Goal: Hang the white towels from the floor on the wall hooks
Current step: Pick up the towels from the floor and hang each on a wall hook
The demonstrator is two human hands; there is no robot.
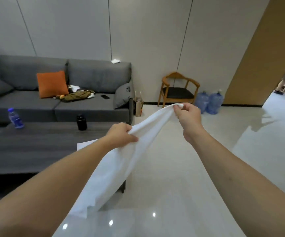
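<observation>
Towel (pixel 114 161) in white hung in the air between both hands, over the glossy pale floor (pixel 181 168) and beside the near right corner of the dark worktop (pixel 35 146). The left hand (pixel 121 135) clenched a bunched fold of the cloth, fingers curled round it, thumb on top. The right hand (pixel 188 113), higher and further out, pinched the towel's upper end between curled fingers and thumb. From there the cloth ran taut down to the left grip, then draped below the left forearm toward the floor; whether its lower end touched the floor could not be told.

On the worktop stood a clear bottle with a blue label (pixel 15 118) near the far left edge and a black jar (pixel 81 122) at the far edge, well apart. Behind the worktop sat a grey sofa (pixel 87 77) carrying an orange cushion (pixel 52 84), an olive garment (pixel 77 96) and a phone (pixel 105 96). A small white cloth (pixel 115 61) lay on the sofa's backrest top. By the wall stood a wooden chair (pixel 178 89), with two blue water jugs (pixel 209 101) just beside it.
</observation>
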